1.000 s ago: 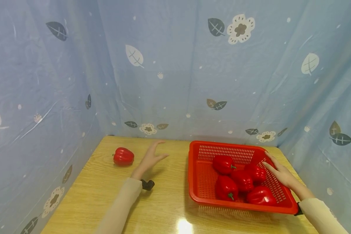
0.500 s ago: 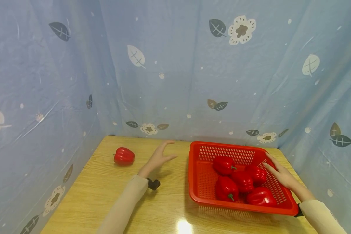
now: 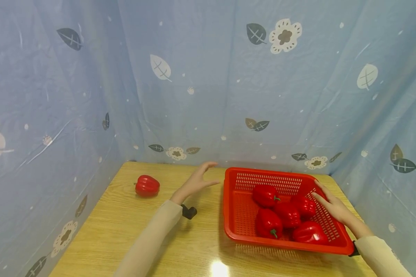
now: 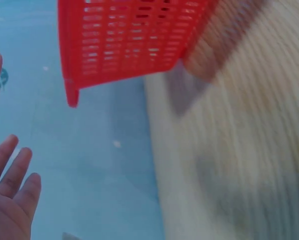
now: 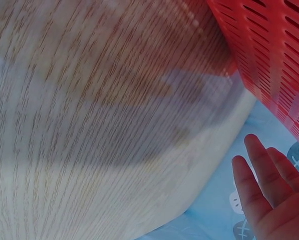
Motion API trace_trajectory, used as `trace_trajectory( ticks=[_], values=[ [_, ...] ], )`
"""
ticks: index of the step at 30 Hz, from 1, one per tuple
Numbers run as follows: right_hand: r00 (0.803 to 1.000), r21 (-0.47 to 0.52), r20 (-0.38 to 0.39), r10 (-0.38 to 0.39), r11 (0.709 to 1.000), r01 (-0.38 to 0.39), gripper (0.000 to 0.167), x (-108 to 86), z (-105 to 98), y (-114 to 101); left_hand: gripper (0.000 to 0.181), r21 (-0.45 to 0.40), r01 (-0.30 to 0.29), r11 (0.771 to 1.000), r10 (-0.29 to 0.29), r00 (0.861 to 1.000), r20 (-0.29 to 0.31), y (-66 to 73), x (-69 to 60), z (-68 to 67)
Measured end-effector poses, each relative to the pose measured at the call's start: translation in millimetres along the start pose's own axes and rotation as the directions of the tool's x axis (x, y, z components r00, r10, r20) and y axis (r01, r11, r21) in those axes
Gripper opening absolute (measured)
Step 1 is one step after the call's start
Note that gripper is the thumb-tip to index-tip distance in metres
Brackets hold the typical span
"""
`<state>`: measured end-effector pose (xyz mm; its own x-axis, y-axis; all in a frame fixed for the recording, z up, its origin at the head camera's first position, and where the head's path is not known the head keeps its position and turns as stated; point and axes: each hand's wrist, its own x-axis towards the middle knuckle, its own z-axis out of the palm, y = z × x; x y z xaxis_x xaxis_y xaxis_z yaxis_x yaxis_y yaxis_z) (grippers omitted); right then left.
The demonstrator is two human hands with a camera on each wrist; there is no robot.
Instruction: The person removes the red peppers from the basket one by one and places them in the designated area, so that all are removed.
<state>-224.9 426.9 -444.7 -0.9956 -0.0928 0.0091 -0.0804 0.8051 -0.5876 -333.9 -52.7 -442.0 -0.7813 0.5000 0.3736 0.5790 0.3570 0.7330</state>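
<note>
- Red plastic basket (image 3: pixel 227 207) just to its right, the left hand (image 3: pixel 198 181) has a spread grip, thumb well off the fingers and nothing held; a gap shows between it and the basket
- Right hand (image 3: pixel 332 206) lies along the basket's right side, its grip likewise spread and curled round nothing; whether it touches, I cannot tell
- To steady the basket well, I judge, the left hand should come in level, directly opposite the right; even pressure from both sides should stop it slewing, while raising one side first could set the load rolling
- Five red peppers (image 3: pixel 287 214) lie inside the basket, bunched from its middle towards its right end; some touch
- Lone pepper (image 3: pixel 147 186) lies on its side near the table's back-left corner, well apart from the basket
- Pale wood-grained table (image 3: pixel 197 246) carries everything; the basket stands by its back and right edges; bright glare (image 3: pixel 219 268) marks the front
- Blue curtain (image 3: pixel 194 57), printed with leaves and flowers, hangs beyond the back edge and both side edges
</note>
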Motion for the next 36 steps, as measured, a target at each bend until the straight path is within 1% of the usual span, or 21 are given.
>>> trace_trajectory(
  ticks=[4,6,9,14,19,26,32,36],
  values=[
    [1.000,0.004,0.004,0.004,1.000,-0.004,0.069,-0.2,-0.1,-0.2,0.068,-0.025,-0.040,0.999,0.041,0.999,0.030,6.6,10.2,3.0],
    [1.000,0.005,0.006,0.006,1.000,-0.007,0.069,-0.5,0.0,-1.0,0.068,-0.027,-0.049,0.998,0.051,0.997,0.051,10.8,14.6,4.4],
    [1.000,0.003,0.006,0.006,1.000,-0.006,0.069,-0.4,-0.1,-1.9,0.068,-0.036,-0.048,0.998,0.051,0.995,0.083,16.5,19.3,6.3],
    [1.000,0.006,0.003,0.000,1.000,0.000,0.068,-0.4,-0.2,-3.1,0.071,-0.055,-0.034,0.998,0.041,0.992,0.118,24.5,23.6,8.8],
    [1.000,0.002,-0.003,-0.003,1.000,0.003,0.068,-0.6,-0.5,-3.0,0.071,-0.064,-0.041,0.997,0.051,0.988,0.147,28.3,28.5,12.1],
    [1.000,-0.003,-0.001,0.000,1.000,0.000,0.067,-1.0,0.0,-2.8,0.070,-0.030,-0.067,0.997,0.071,0.982,0.173,31.5,36.7,16.8],
    [1.000,-0.007,-0.003,0.002,1.000,-0.002,0.067,-1.2,1.3,-1.7,0.067,-0.022,-0.085,0.996,0.088,0.977,0.195,35.1,43.4,20.9],
    [1.000,-0.005,-0.005,0.004,1.000,-0.004,0.067,-1.4,1.4,-2.2,0.068,-0.019,-0.078,0.997,0.080,0.974,0.212,39.7,48.0,23.0]
  ],
)
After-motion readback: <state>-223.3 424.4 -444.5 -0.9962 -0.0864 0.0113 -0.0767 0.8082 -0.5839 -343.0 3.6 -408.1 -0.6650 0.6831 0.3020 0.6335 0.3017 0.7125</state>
